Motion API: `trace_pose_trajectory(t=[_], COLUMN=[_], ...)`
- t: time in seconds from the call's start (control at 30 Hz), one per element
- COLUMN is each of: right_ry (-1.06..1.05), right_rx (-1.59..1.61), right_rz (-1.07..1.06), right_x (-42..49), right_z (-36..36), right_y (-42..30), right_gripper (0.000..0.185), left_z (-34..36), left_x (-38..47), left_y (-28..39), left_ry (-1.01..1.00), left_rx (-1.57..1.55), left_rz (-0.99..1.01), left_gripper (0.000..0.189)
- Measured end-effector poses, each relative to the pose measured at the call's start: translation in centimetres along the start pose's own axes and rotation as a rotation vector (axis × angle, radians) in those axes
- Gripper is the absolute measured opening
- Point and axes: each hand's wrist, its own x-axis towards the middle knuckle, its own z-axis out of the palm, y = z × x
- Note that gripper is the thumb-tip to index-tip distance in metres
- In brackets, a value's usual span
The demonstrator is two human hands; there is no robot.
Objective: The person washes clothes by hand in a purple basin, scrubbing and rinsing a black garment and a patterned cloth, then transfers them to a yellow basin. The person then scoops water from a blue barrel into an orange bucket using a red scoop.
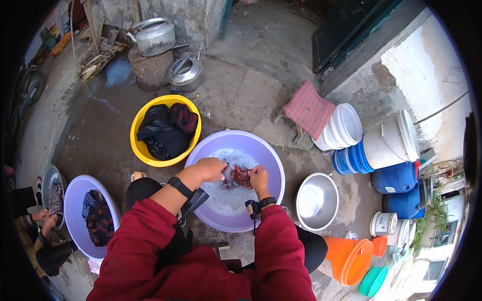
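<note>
A purple plastic basin (pixel 276 161) of sudsy water stands on the ground before me. Over the water, a wet dark red patterned cloth (pixel 241 177) is bunched between my two hands. My left hand (pixel 209 170) grips its left side, the fingertips partly hidden by the back of the hand. On the cloth's right edge, my right hand (pixel 259 178) is closed with the thumb and fingers pinching it. The cloth's lower folds touch the foamy water (pixel 222 195). Each wrist wears a black strap with a small device.
A yellow tub (pixel 136 145) of dark clothes stands beyond my left hand. To the right are a metal basin (pixel 317 201), an orange bucket (pixel 340 259) and stacked pails. At far left, another person's hands (pixel 45 220) hold cloth near a second purple basin (pixel 69 210). Kettles (pixel 156 39) stand at the back.
</note>
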Motion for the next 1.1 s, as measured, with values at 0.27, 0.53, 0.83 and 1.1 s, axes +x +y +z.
trace_pose_trajectory(t=[0.27, 0.53, 0.83, 1.1], right_ry=[0.104, 0.038, 0.025, -0.485], right_rx=[0.534, 1.155, 1.195, -0.257], right_rz=[-0.297, -0.43, -0.068, -0.069], right_x=[-0.3, -3.7, 1.9, 0.1], right_z=[-17.4, -27.1, -18.7, -3.2], right_y=[-16.8, -27.0, -12.0, 1.9], right_gripper=[0.014, 0.015, 0.017, 0.04], left_z=[2.6, 5.5, 8.6, 13.8], left_x=[1.6, 5.4, 8.7, 12.3], left_y=[1.6, 5.2, 1.4, -1.9], left_ry=[0.009, 0.546, 0.585, 0.537], left_rx=[-0.003, -0.458, -1.218, -0.549], left_rz=[-0.104, 0.064, -0.033, -0.57], left_gripper=[0.076, 0.117, 0.034, 0.046])
